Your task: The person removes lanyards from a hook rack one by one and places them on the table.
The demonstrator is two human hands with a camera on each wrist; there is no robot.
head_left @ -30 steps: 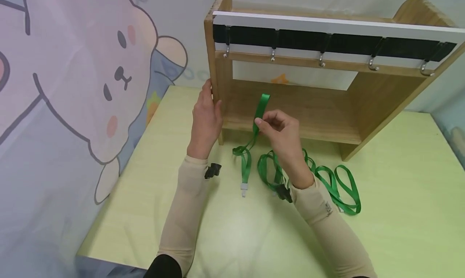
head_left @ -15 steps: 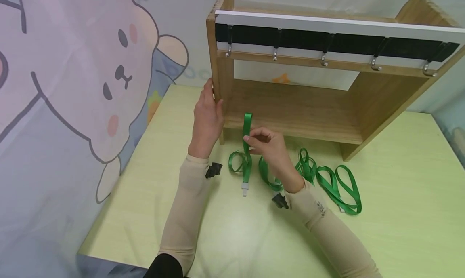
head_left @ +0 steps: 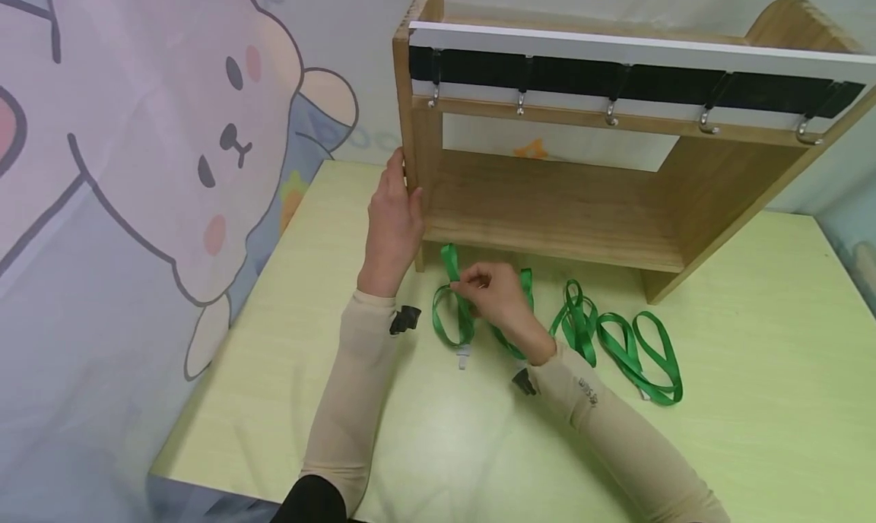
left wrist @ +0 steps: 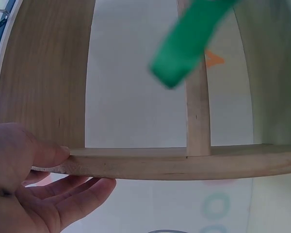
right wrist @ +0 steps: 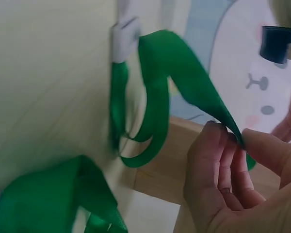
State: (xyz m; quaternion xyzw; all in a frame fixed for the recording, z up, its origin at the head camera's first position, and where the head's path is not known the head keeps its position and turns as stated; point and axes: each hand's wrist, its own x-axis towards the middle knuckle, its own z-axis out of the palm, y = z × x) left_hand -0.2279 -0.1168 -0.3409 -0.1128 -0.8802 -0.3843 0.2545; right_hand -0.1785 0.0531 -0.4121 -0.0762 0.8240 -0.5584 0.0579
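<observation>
My left hand [head_left: 393, 230] grips the front edge of the left side panel of a wooden shelf [head_left: 547, 192]. In the left wrist view the thumb lies on one face of the panel [left wrist: 150, 166] and the fingers on the other. Between thumb and fingertips, my right hand [head_left: 498, 295] pinches a green lanyard [right wrist: 184, 68]. A short loop of its strap sticks up above the fingers in the head view. Its lower part hangs in a loop, with a white plastic clip [head_left: 463, 356] at the bottom. A blurred green strap [left wrist: 184, 53] crosses the left wrist view.
Several metal hooks [head_left: 610, 114] line a black strip along the shelf's upper front. To the right of the held lanyard lie other green lanyards, one in a bundle [head_left: 580, 321] and one in wide loops [head_left: 664, 348]. Cartoon-printed cloth [head_left: 137, 242] borders the yellow table [head_left: 239, 401].
My right hand has moved left and down toward the table with the pinched lanyard, away from the shelf's front. The left hand has stayed on the side panel.
</observation>
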